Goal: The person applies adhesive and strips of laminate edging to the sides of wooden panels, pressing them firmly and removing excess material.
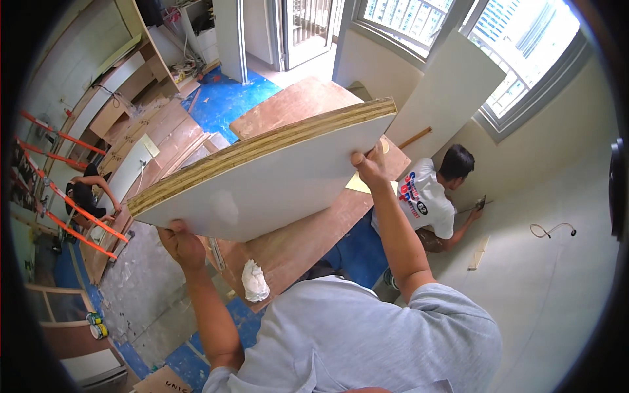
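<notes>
A thick panel (pixel 275 180) with a smooth white face and a layered plywood edge is held up in front of me, tilted with its right end higher. My left hand (pixel 181 246) grips its lower left corner, thumb on the white face and fingers mostly hidden beneath. At the right end my right hand (pixel 372 169) is closed on the edge, thumb in front. Under the panel is a brown plywood worktop (pixel 308 245). On it lie a crumpled white bundle (pixel 254 280) and a slim metal tool (pixel 217 254), close to my left hand.
A person in a white T-shirt (pixel 424 196) crouches at the right wall, holding a small tool. Another person (pixel 84 196) bends over boards at the left, behind an orange ladder (pixel 75 206). A pale sheet (pixel 452 85) leans by the windows. Blue sheeting (pixel 246 92) covers some floor.
</notes>
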A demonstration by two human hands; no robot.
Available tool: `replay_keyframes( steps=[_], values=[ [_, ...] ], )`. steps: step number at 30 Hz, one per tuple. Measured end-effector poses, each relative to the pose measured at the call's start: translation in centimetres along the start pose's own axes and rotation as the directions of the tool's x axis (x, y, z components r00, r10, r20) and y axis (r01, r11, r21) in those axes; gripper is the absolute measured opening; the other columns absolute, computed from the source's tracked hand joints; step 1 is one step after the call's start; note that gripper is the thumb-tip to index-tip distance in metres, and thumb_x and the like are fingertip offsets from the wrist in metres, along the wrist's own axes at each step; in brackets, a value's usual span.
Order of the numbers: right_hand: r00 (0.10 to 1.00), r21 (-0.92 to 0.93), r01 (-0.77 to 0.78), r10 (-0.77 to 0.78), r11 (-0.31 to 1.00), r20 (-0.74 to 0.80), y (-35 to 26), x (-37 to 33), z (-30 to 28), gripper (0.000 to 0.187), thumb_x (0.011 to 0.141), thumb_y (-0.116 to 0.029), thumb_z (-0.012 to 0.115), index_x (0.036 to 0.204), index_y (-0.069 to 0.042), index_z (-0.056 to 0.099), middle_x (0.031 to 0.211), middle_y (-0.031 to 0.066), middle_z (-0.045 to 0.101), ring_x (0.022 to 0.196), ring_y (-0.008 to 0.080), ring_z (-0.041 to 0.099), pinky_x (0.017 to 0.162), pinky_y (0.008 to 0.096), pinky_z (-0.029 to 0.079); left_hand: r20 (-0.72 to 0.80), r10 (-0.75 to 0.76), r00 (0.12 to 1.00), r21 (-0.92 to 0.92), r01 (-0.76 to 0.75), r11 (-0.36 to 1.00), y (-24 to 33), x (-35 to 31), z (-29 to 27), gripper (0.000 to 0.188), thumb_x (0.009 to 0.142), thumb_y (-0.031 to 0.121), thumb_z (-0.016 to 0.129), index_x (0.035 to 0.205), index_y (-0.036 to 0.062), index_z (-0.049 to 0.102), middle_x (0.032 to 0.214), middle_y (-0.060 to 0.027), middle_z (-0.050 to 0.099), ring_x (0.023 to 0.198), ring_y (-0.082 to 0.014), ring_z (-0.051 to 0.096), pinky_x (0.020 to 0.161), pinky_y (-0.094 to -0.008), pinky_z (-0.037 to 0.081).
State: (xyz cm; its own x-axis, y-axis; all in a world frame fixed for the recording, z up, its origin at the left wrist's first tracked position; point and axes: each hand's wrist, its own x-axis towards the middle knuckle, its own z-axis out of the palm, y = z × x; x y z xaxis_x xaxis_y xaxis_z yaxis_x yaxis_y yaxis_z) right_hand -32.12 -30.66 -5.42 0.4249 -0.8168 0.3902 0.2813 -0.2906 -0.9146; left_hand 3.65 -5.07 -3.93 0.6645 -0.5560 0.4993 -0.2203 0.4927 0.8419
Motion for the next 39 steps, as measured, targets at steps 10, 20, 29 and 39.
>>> replay_keyframes(
  steps=[10,20,29,39],
  values=[
    [0.944,0.203,0.328,-0.31,0.923,-0.114,-10.9,3.7,3.4,0.077,0.11,-0.059,0.039,0.151,0.006,0.046,0.137,0.02,0.064,0.116,0.0223,0.065,0.1,0.0364,0.053,0.05,-0.029,0.998,0.02,0.028,0.999,-1.6,-0.6,-0.9,0.069,0.097,0.06,0.069,0.128,-0.001,0.059,0.121,-0.004,0.066,0.113,-0.0159,0.061,0.101,-0.0341,0.047],
    [0.97,-0.156,-0.021,-0.017,0.988,-0.241,-0.3,-1.3,2.7,0.069,0.114,-0.052,0.033,0.162,-0.002,0.032,0.156,0.0142,0.047,0.143,0.0233,0.043,0.116,0.0351,0.036,0.109,-0.323,0.94,-0.568,0.326,0.756,-7.5,-4.8,-0.5,0.08,0.094,0.057,0.074,0.142,-0.0034,0.051,0.139,-0.0096,0.058,0.127,-0.0214,0.055,0.111,-0.0371,0.043],
    [0.835,-0.584,0.398,-0.542,0.708,-0.089,-9.4,1.6,5.7,0.076,0.102,-0.036,0.069,0.162,-0.006,0.033,0.161,0.0206,0.04,0.142,0.033,0.046,0.114,0.0461,0.041,0.245,-0.294,0.924,0.043,0.293,0.955,-8.3,-6.2,-2.5,0.074,0.097,0.046,0.076,0.144,-0.005,0.051,0.141,-0.0109,0.059,0.129,-0.0218,0.055,0.111,-0.0376,0.041],
    [0.894,-0.19,0.347,-0.385,0.918,-0.228,-9.4,1.5,6.8,0.076,0.103,-0.04,0.066,0.161,-0.005,0.033,0.155,0.0181,0.045,0.137,0.0272,0.049,0.107,0.0421,0.047,0.193,-0.325,0.926,-0.006,0.332,0.943,-7.5,-5.6,-2.2,0.082,0.087,0.051,0.084,0.139,-0.0051,0.055,0.137,-0.0098,0.061,0.128,-0.0233,0.057,0.111,-0.0394,0.045]
  ],
)
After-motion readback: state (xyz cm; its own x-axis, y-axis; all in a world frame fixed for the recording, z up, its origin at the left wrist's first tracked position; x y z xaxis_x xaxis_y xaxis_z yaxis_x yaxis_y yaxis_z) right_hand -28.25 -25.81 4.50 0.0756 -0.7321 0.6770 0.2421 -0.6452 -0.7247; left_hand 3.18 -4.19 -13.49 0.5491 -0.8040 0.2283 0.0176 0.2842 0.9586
